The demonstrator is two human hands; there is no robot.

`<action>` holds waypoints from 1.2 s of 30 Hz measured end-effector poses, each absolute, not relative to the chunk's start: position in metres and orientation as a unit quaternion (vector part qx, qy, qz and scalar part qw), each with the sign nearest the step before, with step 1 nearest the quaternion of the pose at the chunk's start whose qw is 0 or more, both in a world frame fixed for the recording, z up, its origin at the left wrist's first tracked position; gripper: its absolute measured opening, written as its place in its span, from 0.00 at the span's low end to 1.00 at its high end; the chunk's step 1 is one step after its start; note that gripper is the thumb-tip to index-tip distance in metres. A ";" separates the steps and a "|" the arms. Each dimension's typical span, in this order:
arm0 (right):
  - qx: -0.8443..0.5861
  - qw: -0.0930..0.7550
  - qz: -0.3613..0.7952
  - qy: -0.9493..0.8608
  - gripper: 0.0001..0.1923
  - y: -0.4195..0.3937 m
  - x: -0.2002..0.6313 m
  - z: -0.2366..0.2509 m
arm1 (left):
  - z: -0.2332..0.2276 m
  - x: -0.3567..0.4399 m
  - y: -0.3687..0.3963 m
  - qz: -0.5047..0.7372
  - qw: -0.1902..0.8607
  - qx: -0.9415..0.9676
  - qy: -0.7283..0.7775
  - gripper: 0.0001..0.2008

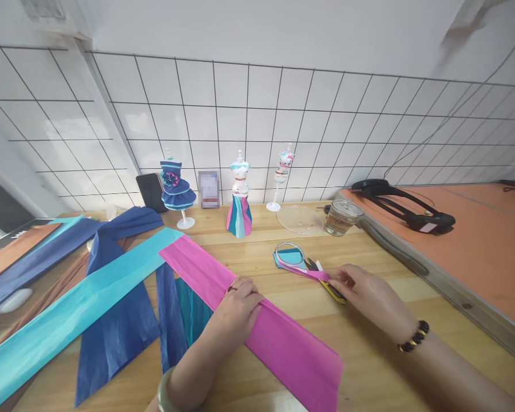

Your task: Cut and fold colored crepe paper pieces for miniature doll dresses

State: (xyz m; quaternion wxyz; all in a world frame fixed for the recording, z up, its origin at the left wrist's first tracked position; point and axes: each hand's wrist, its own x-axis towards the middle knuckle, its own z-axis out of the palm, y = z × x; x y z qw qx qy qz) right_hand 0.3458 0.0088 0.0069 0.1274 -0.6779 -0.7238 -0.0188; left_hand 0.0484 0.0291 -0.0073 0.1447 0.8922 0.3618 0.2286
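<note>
My left hand lies across a long pink strip of crepe-like paper, its fingers closed over the strip's edge. The strip runs from the upper left toward the front edge. To the right, my right hand has thumb and fingertips pinched at the end of a narrow pink strip. Right beneath those fingers lies a yellow-handled cutting tool, probably scissors, with dark blades. The narrow strip reaches back to a roll of clear tape, which sits on small teal pieces.
Turquoise and blue strips cover the left side. Behind stand small dress forms: one in a blue dress, one in a striped skirt, one with a printed top. A glass jar stands at right.
</note>
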 end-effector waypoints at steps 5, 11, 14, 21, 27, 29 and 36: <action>-0.642 0.064 -0.087 -0.759 0.10 -0.008 0.332 -0.002 | -0.009 0.049 0.029 0.233 0.146 0.892 0.360 0.12; -0.610 0.048 -0.107 -0.784 0.13 -0.006 0.333 0.005 | -0.007 0.048 0.028 0.234 0.146 0.891 0.361 0.12; -0.605 0.067 -0.099 -0.787 0.16 -0.013 0.341 0.019 | -0.006 0.047 0.028 0.237 0.144 0.890 0.361 0.12; -0.676 0.212 0.076 -0.701 0.14 -0.030 0.359 0.045 | -0.008 0.047 0.028 0.232 0.132 0.896 0.354 0.12; -0.641 0.440 0.439 -0.451 0.14 -0.034 0.366 0.049 | -0.009 0.047 0.029 0.231 0.134 0.898 0.351 0.11; -0.577 0.505 0.519 -0.378 0.13 -0.037 0.366 0.044 | -0.010 0.047 0.030 0.231 0.130 0.899 0.350 0.11; -0.494 0.491 0.628 -0.348 0.20 -0.039 0.352 0.023 | -0.011 0.046 0.032 0.215 0.091 0.917 0.324 0.12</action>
